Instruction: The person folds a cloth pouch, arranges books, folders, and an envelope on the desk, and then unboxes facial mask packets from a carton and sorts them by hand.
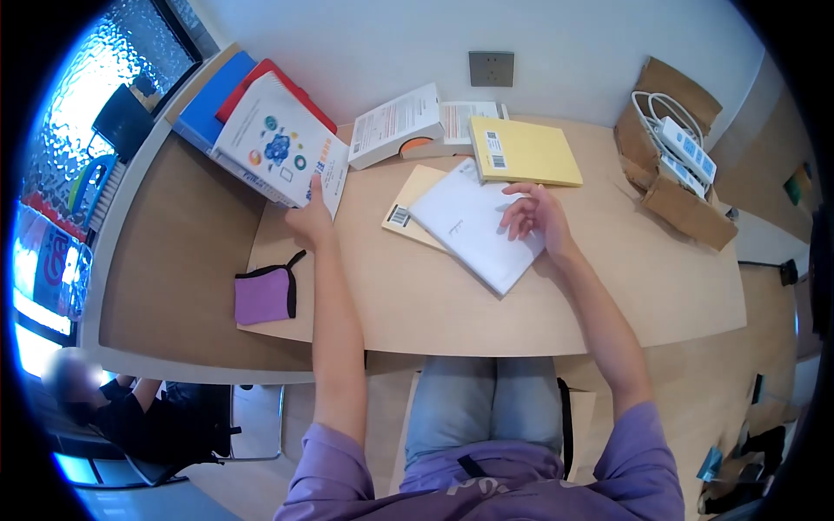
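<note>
My left hand (314,217) is closed on the lower edge of a white book (274,139) with a blue molecule-like picture and orange lettering on its cover. That book leans at the left beside a blue folder (213,100) and a red folder (287,87). My right hand (537,215) is open, with loosely curled fingers and nothing in them. It hovers over or rests on the right side of a white book or pad (473,226); whether it touches is unclear. Underneath the white one lies a cream book (415,195) with a barcode. A yellow book (530,152) sits just behind my right hand.
Two white-and-orange boxes (395,126) stand against the wall. A cardboard box (678,213) with power strips (688,148) is at the right. A purple pouch (265,293) lies at left on the desk (417,304). Another person (148,417) sits beyond the left partition (182,260).
</note>
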Tool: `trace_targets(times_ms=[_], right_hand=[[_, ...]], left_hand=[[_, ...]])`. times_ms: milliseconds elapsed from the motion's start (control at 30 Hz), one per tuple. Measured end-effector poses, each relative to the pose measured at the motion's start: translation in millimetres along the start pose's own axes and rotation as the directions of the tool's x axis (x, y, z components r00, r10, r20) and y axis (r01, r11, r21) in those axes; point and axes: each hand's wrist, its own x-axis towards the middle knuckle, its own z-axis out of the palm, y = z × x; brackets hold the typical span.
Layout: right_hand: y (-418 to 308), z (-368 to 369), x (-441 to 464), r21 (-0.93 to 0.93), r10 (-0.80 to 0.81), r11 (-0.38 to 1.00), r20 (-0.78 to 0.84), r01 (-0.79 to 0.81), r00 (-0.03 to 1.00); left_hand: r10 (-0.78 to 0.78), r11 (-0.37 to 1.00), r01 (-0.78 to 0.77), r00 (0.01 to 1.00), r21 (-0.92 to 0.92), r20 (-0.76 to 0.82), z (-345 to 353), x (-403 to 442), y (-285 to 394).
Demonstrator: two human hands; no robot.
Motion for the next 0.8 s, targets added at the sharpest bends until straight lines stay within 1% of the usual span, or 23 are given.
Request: trace_targets(times_ms=[33,133,200,233,333,433,533,633,733,800], right_hand=[[0,0,-1,0.002,-0.005,1.000,0.007,0.005,1.000],[2,-1,-2,0.011,-0.034,0.999,0.021,0.034,0.999],[6,-2,-1,0.023,-0.071,0.997,0.041,0.070,0.997],[7,-2,0,0.032,-0.062,0.998,0.038,0.061,0.997],[7,-2,-1,0.040,-0.054,0.998,0.030,0.053,0.998],[6,0,-2,0.048,-0.049,0.998,0.028,0.048,0.998],[5,3,-2,0.046,-0.054,0.997,0.015,0.054,0.998],[3,2,-2,0.026,-0.046,0.999,0.011,0.046,0.999],[5,3,-2,0.013,-0.032,0.999,-0.007,0.032,0.999],[5,5,-2,-0.004,-0.035,0.999,-0.012,0.035,0.999]], left_hand=[[0.008,0.998,-0.010,1.000,0.065,0.023,1,-4,3],[0.150,0.985,-0.148,0.989,-0.085,0.019,14,-2,-9],[0.158,0.987,-0.158,0.987,0.008,0.000,16,-2,-12],[0.164,0.985,-0.164,0.986,0.051,-0.010,17,-3,-9],[0.224,0.974,-0.225,0.974,-0.005,-0.036,25,3,-8],[0.238,0.971,-0.238,0.971,0.012,-0.008,34,11,1],[0.165,0.976,-0.148,0.982,0.162,-0.094,49,17,7],[0.030,0.970,0.007,0.988,0.243,-0.148,59,18,21],[0.140,0.982,-0.115,0.975,0.150,-0.170,77,39,2],[0.217,0.975,-0.208,0.966,0.079,-0.141,84,49,-4]])
